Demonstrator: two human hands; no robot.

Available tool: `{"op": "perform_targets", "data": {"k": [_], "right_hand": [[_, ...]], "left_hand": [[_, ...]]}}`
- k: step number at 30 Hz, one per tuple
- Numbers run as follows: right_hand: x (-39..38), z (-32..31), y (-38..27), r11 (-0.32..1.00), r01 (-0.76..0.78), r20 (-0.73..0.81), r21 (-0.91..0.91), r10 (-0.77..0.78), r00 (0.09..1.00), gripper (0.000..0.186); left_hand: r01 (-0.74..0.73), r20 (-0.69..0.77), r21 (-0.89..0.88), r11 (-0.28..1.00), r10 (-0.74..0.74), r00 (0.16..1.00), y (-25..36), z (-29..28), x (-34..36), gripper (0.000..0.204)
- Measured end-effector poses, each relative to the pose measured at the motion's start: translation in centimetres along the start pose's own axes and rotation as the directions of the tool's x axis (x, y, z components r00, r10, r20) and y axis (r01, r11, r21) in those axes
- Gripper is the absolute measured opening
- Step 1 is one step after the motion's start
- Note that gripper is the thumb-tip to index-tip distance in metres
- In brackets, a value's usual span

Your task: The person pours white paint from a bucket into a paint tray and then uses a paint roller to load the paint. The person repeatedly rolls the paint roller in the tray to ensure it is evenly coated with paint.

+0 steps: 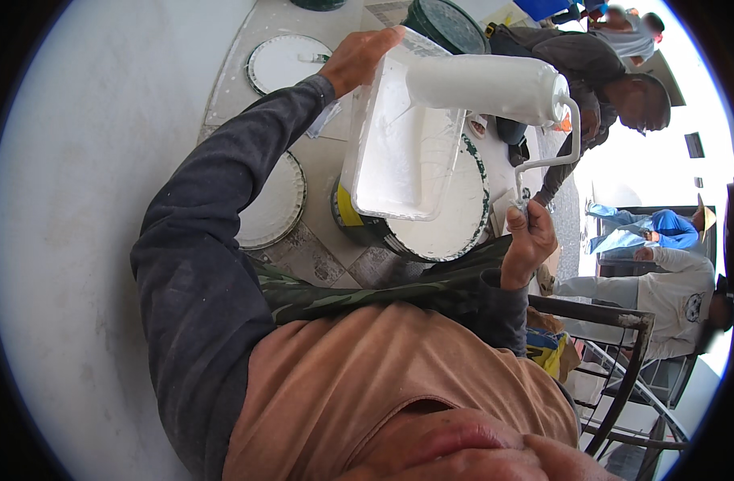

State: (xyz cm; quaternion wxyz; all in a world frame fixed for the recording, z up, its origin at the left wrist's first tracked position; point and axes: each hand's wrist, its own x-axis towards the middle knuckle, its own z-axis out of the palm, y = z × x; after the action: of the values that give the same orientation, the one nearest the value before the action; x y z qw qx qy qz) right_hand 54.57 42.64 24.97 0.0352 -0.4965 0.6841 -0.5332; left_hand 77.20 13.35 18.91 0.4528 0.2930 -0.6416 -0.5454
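My left hand (360,62) is closed on the far edge of a white paint tray (359,180), which is tilted and coated with white paint. A large white paint roller (479,84) lies across the far end of the tray. In my right hand (530,243) is the handle end of the roller's bent wire frame (574,136), with my fingers wrapped round it. Below the tray stands a dark green bucket (373,232) with white paint at its top and a yellow band. The tray hides part of this bucket.
Paint-smeared round lids (272,207) sit on the tiled floor (319,260) to the left. Another green bucket (443,28) is beyond the tray. A person in dark clothes (579,60) is close by at the far right. A metal frame (636,321) stands right; a pale wall (78,240) runs along the left.
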Motion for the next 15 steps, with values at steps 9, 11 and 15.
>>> {"op": "perform_targets", "data": {"k": [9,11,15], "right_hand": [[-0.1,-0.2,0.0,0.992,-0.11,0.016,0.058,0.109,0.994,0.025],[-0.1,-0.2,0.2,0.993,-0.113,0.015,0.041,0.113,0.994,0.025],[-0.4,-0.1,0.8,0.998,-0.055,0.001,-0.037,0.055,0.999,0.024]], "left_hand": [[-0.021,-0.019,0.021,1.0,0.021,1.0,0.0,0.0,0.0,0.062],[-0.027,-0.009,0.027,0.999,0.027,1.0,0.0,0.0,0.0,0.062],[-0.003,-0.004,0.003,1.0,0.003,1.0,0.0,0.1,0.0,0.062]]}}
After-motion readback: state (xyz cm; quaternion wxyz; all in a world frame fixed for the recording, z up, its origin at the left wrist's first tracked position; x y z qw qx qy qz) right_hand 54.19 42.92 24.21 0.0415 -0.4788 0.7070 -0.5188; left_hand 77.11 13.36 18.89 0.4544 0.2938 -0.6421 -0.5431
